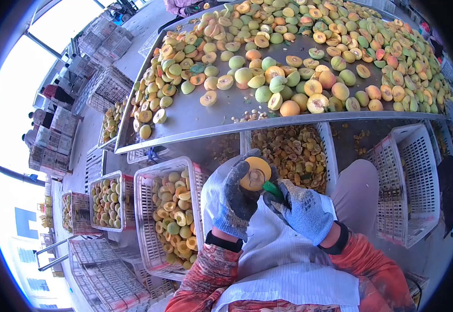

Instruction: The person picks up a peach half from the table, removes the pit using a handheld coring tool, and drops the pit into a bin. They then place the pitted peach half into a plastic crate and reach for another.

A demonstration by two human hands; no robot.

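In a dirty grey-and-blue glove, my left hand is closed round a halved yellow fruit, its cut face up and a brownish hollow in the middle. My right hand, gloved the same way, is wrapped round a green-handled tool. The tool's tip is at the fruit's cut face; its exact shape is too small to tell. Both hands are above my lap and a pale apron, just in front of the metal table's raised edge.
Whole and halved fruits cover much of the table. A crate of fruit halves stands at my left, a crate of scraps under the table, and a white crate at my right. More crates and several people are in the left background.
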